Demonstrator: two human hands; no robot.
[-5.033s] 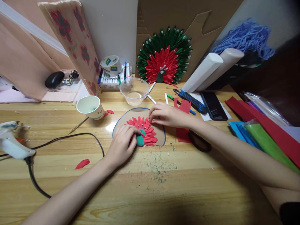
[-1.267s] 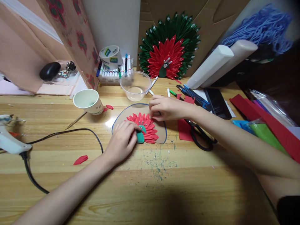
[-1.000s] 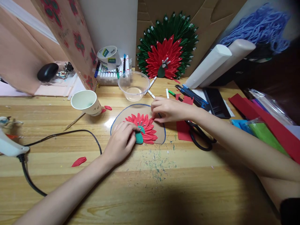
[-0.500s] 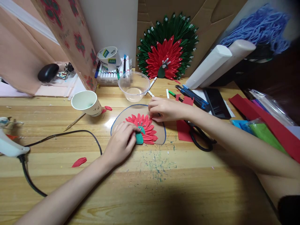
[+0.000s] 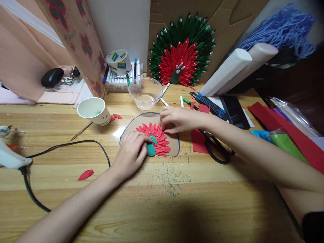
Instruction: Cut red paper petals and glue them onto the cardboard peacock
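A half-round cardboard piece (image 5: 174,145) with a blue outline lies mid-table, bearing a fan of red paper petals (image 5: 159,138) and a green paper bird body (image 5: 151,150). My left hand (image 5: 130,153) rests on its left side, fingers curled, pressing the petals beside the green body. My right hand (image 5: 177,118) sits at the fan's upper right edge, fingertips pinched on a red petal there.
A paper cup (image 5: 94,110), a clear plastic bowl (image 5: 145,92), a marker box (image 5: 121,82) and tape roll (image 5: 118,61) stand behind. A finished red-green fan (image 5: 181,55) leans at the back. Scissors (image 5: 216,148) on red paper lie right, a glue gun (image 5: 11,157) with its cord left.
Both hands have stayed on the petal fan. My right hand's fingertips have shifted slightly left along the fan's upper right edge.
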